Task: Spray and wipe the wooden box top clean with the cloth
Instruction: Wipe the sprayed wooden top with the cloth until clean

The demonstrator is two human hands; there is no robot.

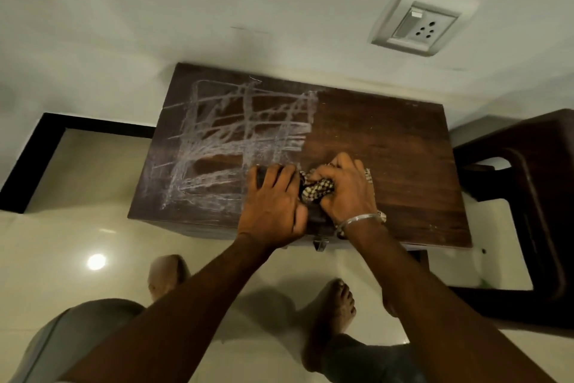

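Checked cloth [318, 191] is bunched under clenched right hand [348, 193]; left hand [273, 199] lies flat, released. Chalk scribbles [242, 140] beyond the left fingertips should be wiped with firm, overlapping strokes.

The person's forearms are bare to the bottom edge of the view, with no sleeve showing on either. A thin silver bangle [362, 220] circles the wrist just below the right hand [344, 190], while the left hand [269, 205] and its wrist carry no ring, band or watch that can be made out. Lower down, both feet are bare, the right foot [334, 314] sharper than the blurred left foot [166, 277], and grey fabric covers the left leg [77, 339] and darker grey the right leg [366, 361].
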